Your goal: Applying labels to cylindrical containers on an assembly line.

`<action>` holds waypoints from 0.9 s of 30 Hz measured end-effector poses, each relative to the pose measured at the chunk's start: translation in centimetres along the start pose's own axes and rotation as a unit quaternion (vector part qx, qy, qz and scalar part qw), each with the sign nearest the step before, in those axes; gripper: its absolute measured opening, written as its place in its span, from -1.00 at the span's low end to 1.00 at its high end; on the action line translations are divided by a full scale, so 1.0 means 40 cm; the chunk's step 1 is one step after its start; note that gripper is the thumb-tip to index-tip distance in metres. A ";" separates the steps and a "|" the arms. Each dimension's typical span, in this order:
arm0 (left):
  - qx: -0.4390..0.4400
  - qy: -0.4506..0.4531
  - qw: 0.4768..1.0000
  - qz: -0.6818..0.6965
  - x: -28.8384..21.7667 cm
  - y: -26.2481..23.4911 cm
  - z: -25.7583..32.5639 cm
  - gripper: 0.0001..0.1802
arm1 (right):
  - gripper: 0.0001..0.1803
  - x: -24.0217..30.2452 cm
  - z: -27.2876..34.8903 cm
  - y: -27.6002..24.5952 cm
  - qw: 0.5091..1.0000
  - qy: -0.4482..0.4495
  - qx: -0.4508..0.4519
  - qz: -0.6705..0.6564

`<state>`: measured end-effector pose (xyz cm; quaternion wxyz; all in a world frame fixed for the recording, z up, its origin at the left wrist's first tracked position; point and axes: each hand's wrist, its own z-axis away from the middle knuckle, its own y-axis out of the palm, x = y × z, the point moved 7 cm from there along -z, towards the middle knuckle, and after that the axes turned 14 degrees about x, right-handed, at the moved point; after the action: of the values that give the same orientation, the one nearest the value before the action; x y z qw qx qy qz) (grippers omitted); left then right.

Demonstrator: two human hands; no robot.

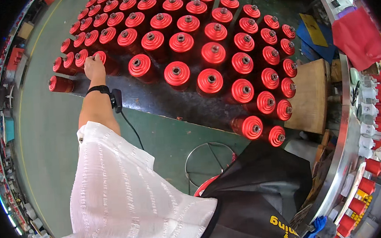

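Note:
My left hand [94, 67] reaches out to the far left, its fingers closed at the neck of a red bottle [111, 66]. The hand partly hides that bottle's top, which has a round stepped shoulder. A black strap with a small dark device [116, 100] and a cable is on my left wrist. Beside the hand stands another red bottle [80, 58], and one more red bottle [61, 84] is at the near left corner of the dark table [163, 104]. My right hand does not show.
Rows of similar red bottles [181, 42] with narrow necks fill the table. Below its front edge is a round metal stool frame [193, 152]. To the right are a wooden board [306, 97], a red cloth [358, 36] and a metal-edged bench [340, 148] holding small red and white containers.

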<state>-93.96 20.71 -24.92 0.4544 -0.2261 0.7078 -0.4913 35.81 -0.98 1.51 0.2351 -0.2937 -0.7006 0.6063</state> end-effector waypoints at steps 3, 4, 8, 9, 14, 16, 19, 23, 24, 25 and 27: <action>0.022 -0.032 0.999 0.002 -0.015 -0.010 -0.001 -0.50 | -0.53 -0.004 -0.017 -0.035 1.000 0.008 -0.011 0.004; 0.017 -0.035 0.999 0.001 -0.008 -0.016 -0.004 -0.49 | -0.53 0.000 -0.032 -0.044 1.000 0.007 -0.015 0.003; 0.046 -0.055 0.996 -0.045 0.003 -0.027 -0.013 -0.45 | -0.53 -0.021 -0.059 -0.104 0.999 0.014 -0.037 0.007; 0.049 -0.062 0.995 -0.058 -0.017 -0.030 -0.013 -0.43 | -0.53 -0.039 -0.059 -0.124 0.999 0.018 -0.041 0.010; 0.078 -0.088 0.978 -0.173 -0.139 -0.098 0.054 -0.44 | -0.52 -0.227 -0.114 -0.319 0.993 0.056 -0.102 -0.006; -0.022 -0.094 0.987 -0.131 -0.183 -0.119 0.124 -0.42 | -0.52 -0.324 -0.127 -0.515 0.987 0.066 -0.148 -0.006; -0.065 0.029 0.997 0.033 -0.251 -0.079 0.185 -0.44 | -0.52 -0.371 -0.126 -0.816 0.981 0.051 -0.188 0.000; -0.008 0.360 0.884 0.298 -0.671 -0.034 0.411 -0.50 | -0.75 -0.371 -0.002 -0.774 0.982 -0.022 -0.169 -0.076; 0.057 0.390 0.845 0.362 -0.798 -0.082 0.545 -0.52 | -0.77 -0.286 0.017 -0.716 0.977 0.000 -0.133 -0.164; 0.169 0.406 0.770 0.462 -0.943 -0.083 0.690 -0.52 | -0.76 -0.270 0.070 -0.734 0.974 0.007 -0.141 -0.176; 0.287 0.474 0.653 0.517 -1.128 -0.180 0.955 -0.57 | -0.78 0.017 0.109 -0.727 0.961 -0.043 -0.137 -0.234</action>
<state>-39.93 33.59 -3.41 0.2798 0.5813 0.6533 -0.3963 28.64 -6.28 29.55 0.2975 -0.1240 -0.8356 0.4448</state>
